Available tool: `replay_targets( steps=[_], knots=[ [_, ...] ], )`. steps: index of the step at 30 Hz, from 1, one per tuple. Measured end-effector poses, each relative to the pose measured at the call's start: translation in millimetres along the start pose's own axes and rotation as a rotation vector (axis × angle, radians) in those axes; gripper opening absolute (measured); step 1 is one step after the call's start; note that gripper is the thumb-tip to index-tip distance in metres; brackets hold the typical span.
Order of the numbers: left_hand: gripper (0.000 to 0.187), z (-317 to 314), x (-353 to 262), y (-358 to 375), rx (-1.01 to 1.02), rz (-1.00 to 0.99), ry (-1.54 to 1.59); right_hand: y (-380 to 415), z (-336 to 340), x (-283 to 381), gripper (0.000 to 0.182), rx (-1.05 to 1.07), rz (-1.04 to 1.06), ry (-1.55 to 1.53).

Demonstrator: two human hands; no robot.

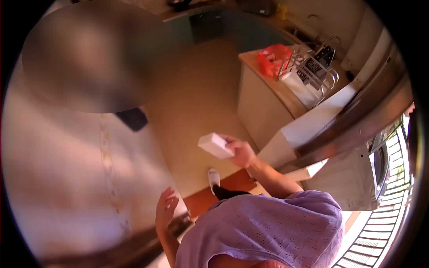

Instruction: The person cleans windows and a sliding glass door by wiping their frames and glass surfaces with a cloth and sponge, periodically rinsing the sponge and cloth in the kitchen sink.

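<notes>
My right hand (243,154) is closed around a small plain white box (216,145), held out in front of me above the floor. The fingers wrap its right end, and its left end is free. My left hand (166,209) hangs low at my left side, near the wall and the door frame. Its fingers are loosely bent and apart, with nothing in them.
A counter (286,96) on the right bears a red plastic bag (273,60) and a metal rack (319,73). A reddish-brown threshold (223,191) crosses the floor by my white shoe (214,177). The tiled wall (67,165) rises at left; a blurred patch hides the upper left.
</notes>
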State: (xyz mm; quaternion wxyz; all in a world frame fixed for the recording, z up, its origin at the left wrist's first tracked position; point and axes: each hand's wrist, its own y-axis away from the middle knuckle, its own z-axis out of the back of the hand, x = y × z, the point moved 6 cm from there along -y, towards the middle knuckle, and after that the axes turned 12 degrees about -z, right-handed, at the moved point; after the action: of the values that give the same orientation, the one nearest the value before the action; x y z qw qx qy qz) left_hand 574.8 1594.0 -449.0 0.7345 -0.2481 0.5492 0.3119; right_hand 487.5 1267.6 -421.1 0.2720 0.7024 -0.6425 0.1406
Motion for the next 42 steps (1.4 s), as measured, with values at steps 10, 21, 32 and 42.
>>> replay_targets(
  steps=[10, 21, 32, 42],
  knots=[
    [0.048, 64.9, 4.4, -280.1, 0.030, -0.039, -0.194, -182.4, -10.5, 144.2, 0.047, -0.058, -0.042, 0.167],
    [0.051, 55.5, 38.1, -624.0, 0.431, -0.099, -0.090, -370.6, 128.9, 289.4, 0.047, -0.169, 0.121, 0.096],
    [0.052, -71.7, -34.2, -1071.1, 0.688, -0.322, -0.283, -391.7, 235.6, 516.5, 0.047, -0.737, 0.650, -0.154],
    [0.054, -288.2, -70.4, -1313.9, 0.952, -0.429, -0.365, -434.1, 456.3, 699.1, 0.050, -0.996, 0.830, -0.599]
  ],
)
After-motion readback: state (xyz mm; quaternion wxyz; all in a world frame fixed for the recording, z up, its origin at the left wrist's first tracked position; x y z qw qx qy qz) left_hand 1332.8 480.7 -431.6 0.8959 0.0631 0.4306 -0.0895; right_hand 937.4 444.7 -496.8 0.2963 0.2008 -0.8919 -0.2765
